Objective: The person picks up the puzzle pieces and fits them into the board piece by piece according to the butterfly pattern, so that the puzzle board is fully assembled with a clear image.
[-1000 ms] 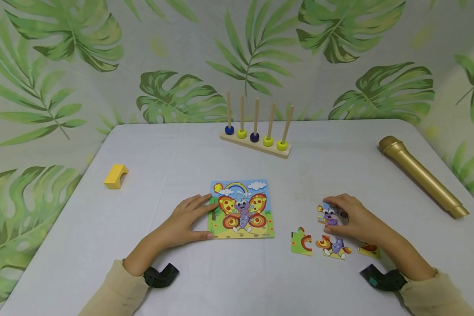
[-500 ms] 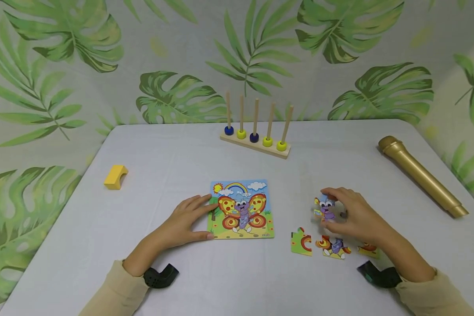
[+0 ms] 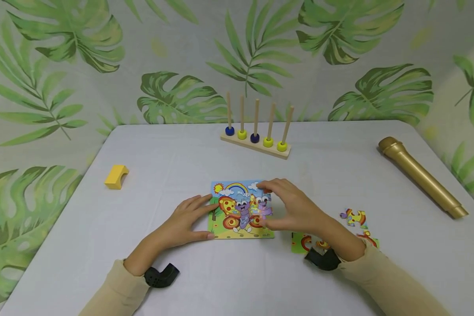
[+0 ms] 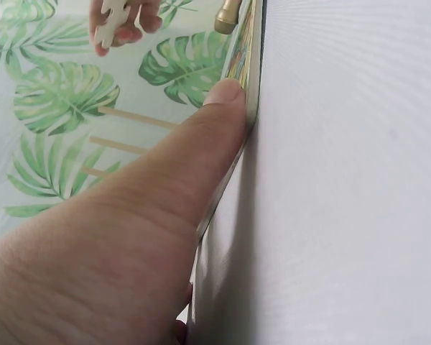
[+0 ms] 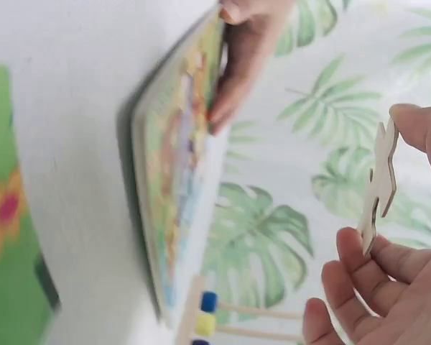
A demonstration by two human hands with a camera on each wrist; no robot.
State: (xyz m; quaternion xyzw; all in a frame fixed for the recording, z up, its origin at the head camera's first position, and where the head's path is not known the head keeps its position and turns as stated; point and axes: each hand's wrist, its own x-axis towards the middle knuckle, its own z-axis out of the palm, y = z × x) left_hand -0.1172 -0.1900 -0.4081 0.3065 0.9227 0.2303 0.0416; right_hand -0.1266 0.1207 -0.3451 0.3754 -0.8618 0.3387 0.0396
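My right hand (image 3: 296, 207) pinches a puzzle piece (image 3: 263, 205) with a purple butterfly face, thumb on one edge and fingers on the other. It hovers over the right side of a square butterfly puzzle board (image 3: 237, 232). In the right wrist view the piece (image 5: 381, 183) is seen edge-on, held apart from the board. The left hand (image 3: 183, 221) lies with spread, fairly straight fingers on the board's left edge, its thumb (image 4: 201, 136) along the near corner. Several loose pieces lie right of the board, among them a yellow-and-red wing piece (image 3: 356, 217); my right forearm partly hides others.
A wooden peg stand (image 3: 256, 145) with blue and yellow beads stands behind the board. A yellow arch block (image 3: 116, 177) lies at the left, a gold microphone (image 3: 422, 175) at the right. The table (image 3: 174, 153) has a white cover; a leaf-print cloth hangs behind.
My right hand has lifted the face piece from among the loose pieces and carried it left over the board. The left hand has stayed in place.
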